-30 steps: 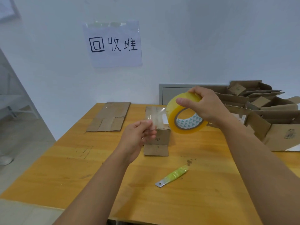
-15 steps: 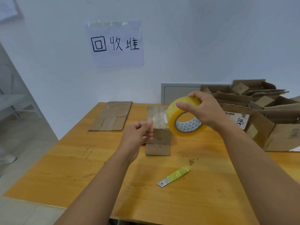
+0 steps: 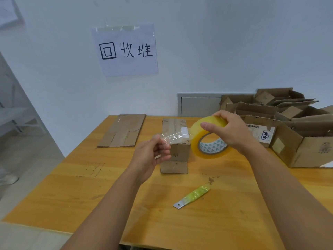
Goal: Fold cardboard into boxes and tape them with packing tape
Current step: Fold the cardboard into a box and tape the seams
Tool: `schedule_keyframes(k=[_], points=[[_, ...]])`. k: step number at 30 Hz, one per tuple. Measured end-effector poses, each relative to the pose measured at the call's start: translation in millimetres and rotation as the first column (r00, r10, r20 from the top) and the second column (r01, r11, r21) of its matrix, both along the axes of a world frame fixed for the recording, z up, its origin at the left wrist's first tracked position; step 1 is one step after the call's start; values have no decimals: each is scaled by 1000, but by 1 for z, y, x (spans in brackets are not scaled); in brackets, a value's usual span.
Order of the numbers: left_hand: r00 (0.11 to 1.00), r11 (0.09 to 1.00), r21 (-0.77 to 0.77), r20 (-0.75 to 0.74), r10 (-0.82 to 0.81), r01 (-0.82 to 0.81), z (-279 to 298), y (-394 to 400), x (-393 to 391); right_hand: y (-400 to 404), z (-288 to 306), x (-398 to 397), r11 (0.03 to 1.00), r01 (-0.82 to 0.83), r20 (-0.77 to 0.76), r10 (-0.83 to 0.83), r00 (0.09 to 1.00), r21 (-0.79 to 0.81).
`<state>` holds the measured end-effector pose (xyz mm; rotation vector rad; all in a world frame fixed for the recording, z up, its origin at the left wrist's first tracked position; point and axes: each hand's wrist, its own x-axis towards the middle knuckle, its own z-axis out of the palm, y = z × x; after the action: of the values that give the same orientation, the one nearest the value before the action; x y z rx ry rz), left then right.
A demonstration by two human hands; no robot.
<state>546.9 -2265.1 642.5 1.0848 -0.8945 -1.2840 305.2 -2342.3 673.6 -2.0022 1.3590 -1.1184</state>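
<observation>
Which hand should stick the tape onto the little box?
Probably the left hand. Its fingers already pinch the free end of the clear tape strip, just above the small brown cardboard box. The right hand is busy gripping the yellow tape roll.

The orange-yellow varnished wooden bench (image 3: 108, 186) looks smooth with a soft sheen, scuffed in patches. The small brown cardboard box (image 3: 177, 150) is matt and rough-edged; clear glossy tape shines on its top. The yellow translucent plastic tape roll (image 3: 207, 141) is glossy, its pulled strip (image 3: 173, 138) crinkled and shiny. At 5 o'clock from the box, a knife blade (image 3: 192, 196) shows bare grey metal, wrapped in glossy tape. The white paper sign (image 3: 126, 51) is matt.
</observation>
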Motion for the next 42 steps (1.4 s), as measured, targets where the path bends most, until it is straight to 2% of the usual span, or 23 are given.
schedule_keyframes(k=[3, 5, 10, 15, 16, 21, 30, 36, 42], points=[[990, 999, -22, 138, 32, -29, 0, -1, -3, 1, -3, 0, 1000, -2, 9, 1, 1000, 10], [982, 998, -40, 179, 58, -52, -2, -3, -2, 2, -5, -1, 1000, -3, 13, 3, 1000, 10], [981, 996, -14, 174, -83, 87, -5, 0, 7, 3, -8, -7, 999, 14, 17, -15, 1000, 33], [989, 989, 28, 17, -145, 145, 1, 0, 10, 1, -9, -12, 999, -1, 31, 0, 1000, 37], [990, 990, 32, 23, -139, 139, 2, 0, 8, 0, -9, -12, 999, 0, 29, -1, 1000, 37], [968, 1000, 1, 250, -21, 21, 0, -4, 1, 0, -8, -10, 999, 1, 11, -1, 1000, 37], [957, 996, -12, 279, -85, 92, 3, -1, 10, 1, -12, -10, 1000, 15, 25, -15, 1000, 14], [979, 1000, -6, 202, 14, -13, 6, -3, 14, 2, -15, -11, 1000, 23, 78, -24, 997, 18], [953, 985, -38, 249, 172, -168, 2, -9, 15, 4, -23, -9, 999, 40, 102, -42, 994, 25]])
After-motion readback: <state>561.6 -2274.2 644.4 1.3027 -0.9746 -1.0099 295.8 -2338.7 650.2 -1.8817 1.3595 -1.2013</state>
